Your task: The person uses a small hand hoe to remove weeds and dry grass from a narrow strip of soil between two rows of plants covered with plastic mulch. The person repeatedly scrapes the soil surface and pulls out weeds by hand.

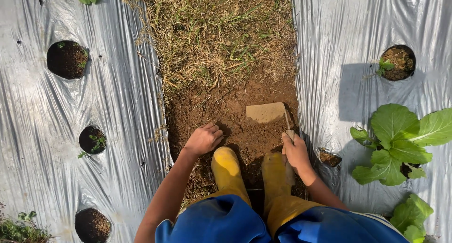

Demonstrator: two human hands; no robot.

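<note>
Right hand (295, 152) is gripping a hoe (266, 112) with clenched fingers, blade lying at 12 o'clock on bare soil (212, 106), while left hand (203, 139), fingers curled empty, is pressing soil at 9 o'clock of it.

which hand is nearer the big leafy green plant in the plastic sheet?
Right. The right hand grips a hoe handle beside the sheet's edge, a short way left of the leafy plant. The left hand rests on bare soil, farther left, beyond both yellow boots.
</note>
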